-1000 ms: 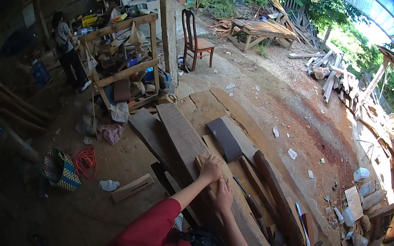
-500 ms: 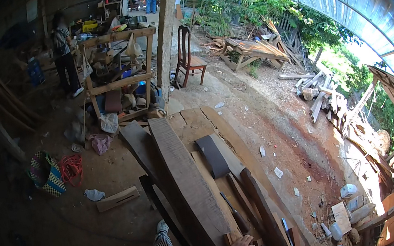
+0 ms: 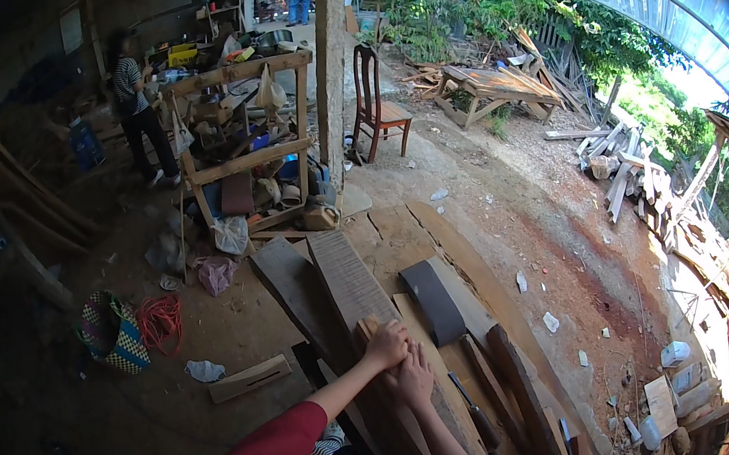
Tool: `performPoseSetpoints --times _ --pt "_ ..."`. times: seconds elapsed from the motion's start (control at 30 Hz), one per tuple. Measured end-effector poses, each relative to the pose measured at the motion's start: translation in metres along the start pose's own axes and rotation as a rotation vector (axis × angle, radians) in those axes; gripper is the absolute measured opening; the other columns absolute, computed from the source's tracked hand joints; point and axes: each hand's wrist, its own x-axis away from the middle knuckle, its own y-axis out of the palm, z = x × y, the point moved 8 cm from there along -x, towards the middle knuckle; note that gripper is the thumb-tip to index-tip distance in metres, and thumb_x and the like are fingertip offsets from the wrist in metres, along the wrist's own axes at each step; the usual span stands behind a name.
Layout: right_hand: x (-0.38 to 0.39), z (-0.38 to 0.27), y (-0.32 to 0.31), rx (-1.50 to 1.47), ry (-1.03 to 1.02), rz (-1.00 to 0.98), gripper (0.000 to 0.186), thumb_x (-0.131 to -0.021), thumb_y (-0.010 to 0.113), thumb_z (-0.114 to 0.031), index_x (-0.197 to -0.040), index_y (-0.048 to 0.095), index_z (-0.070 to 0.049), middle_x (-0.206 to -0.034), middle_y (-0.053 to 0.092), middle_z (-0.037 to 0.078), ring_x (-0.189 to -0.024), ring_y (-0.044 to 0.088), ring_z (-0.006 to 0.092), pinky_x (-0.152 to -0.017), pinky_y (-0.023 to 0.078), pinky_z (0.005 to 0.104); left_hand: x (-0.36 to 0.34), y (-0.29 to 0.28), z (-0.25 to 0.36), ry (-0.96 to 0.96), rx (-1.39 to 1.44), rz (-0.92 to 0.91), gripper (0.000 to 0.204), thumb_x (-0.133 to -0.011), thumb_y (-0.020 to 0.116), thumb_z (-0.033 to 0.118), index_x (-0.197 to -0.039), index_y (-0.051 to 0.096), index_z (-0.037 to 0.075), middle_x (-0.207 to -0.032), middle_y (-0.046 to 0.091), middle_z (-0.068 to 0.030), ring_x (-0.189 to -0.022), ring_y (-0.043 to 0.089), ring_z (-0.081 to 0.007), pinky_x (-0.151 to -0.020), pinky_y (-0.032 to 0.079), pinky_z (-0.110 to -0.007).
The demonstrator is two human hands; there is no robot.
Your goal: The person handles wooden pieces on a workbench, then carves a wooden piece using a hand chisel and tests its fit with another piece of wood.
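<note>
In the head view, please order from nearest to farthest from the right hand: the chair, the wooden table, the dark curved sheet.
From the right hand:
1. Dark curved sheet, ahead, slightly right
2. Chair, well ahead
3. Wooden table, beyond, farther right

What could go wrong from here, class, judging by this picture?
The left hand and right hand could slip off the small brown wooden block. The long grey-brown wooden plank beneath might shift under their pressure. The slim, dark-handled metal tool beside it could be knocked.

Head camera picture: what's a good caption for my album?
Left hand and right hand close together at a wooden block over a long plank.
</note>
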Motion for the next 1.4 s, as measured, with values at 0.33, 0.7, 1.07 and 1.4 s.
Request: performPoseSetpoints --times 0.33,0.7,1.07,1.4 --pt "0.019 0.007 -0.005 -0.017 0.055 0.027 0.069 -0.072 0.061 -0.041 -0.122 0.042 0.003 -0.140 0.034 0.016 -0.134 0.025 0.0272 -0.102 0.029 0.0400 0.005 0.004 0.019 0.067 -0.085 0.063 0.011 -0.067 0.053 0.010 -0.070 0.061 0.003 -0.087 0.058 -0.0099 -0.093 0.052 -0.0281 -0.084 0.044 -0.038" --pt "0.322 0.127 -0.123 0.098 0.274 0.150 0.076 -0.066 0.068 -0.041 -0.122 0.042 0.005 -0.133 0.042 0.020 -0.127 0.034 0.0355 -0.098 0.035 0.0395 0.152 0.152 0.316 0.355 0.139 -0.285 0.018 -0.072 0.055 0.024 -0.077 0.059 0.007 -0.087 0.054 -0.0084 -0.090 0.050 -0.0234 -0.077 0.040 -0.034" --pt "0.237 0.093 -0.083 0.094 0.222 0.076 0.077 -0.066 0.067 -0.041 -0.123 0.042 0.005 -0.132 0.043 0.019 -0.127 0.035 0.0337 -0.099 0.034 0.0400 0.119 0.146 0.245 0.304 0.097 -0.726 0.050 -0.070 0.054 0.040 -0.112 0.038 0.016 -0.122 0.032 -0.0089 -0.117 0.028 -0.0275 -0.094 0.026 -0.043" --pt "-0.052 -0.017 0.024 0.037 -0.061 0.012 0.078 -0.071 0.064 -0.043 -0.127 0.038 0.005 -0.134 0.041 0.018 -0.130 0.031 0.0291 -0.104 0.029 0.0384 -0.028 -0.020 -0.051 0.003 -0.006 0.069 0.016 -0.067 0.057 0.015 -0.079 0.061 0.005 -0.085 0.057 -0.0091 -0.091 0.054 -0.0267 -0.083 0.043 -0.038"
